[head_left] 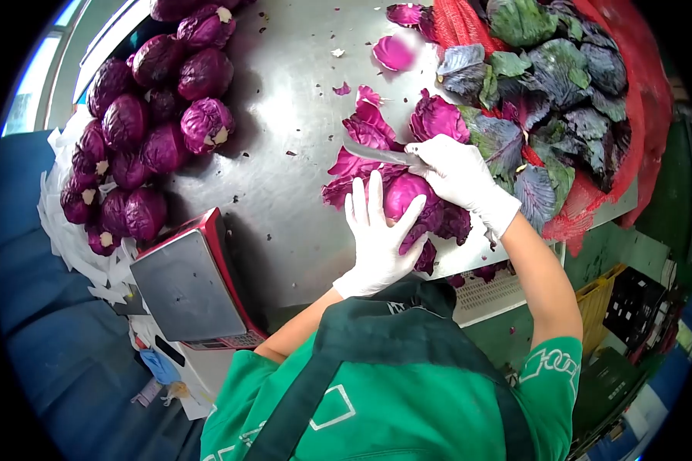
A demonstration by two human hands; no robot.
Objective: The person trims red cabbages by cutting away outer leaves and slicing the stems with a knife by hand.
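Both my hands wear white gloves. My left hand [378,234] rests against the near left side of a red cabbage [407,198], its fingers spread. My right hand [457,175] is wrapped round the handle of a knife [377,154], whose blade points left just above the cabbage. Loose purple leaves [370,127] lie beyond the blade, and darker leaves [454,223] lie under and beside the cabbage near the table's front edge. Another purple leaf piece [438,117] sits just beyond my right hand.
Several red cabbages [125,123] are piled at the left of the metal table [284,100]. A red scale [196,284] with a grey plate stands at the front left. At the right, a red net bag [644,100] holds dark outer leaves [557,73]. Crates [634,303] stand lower right.
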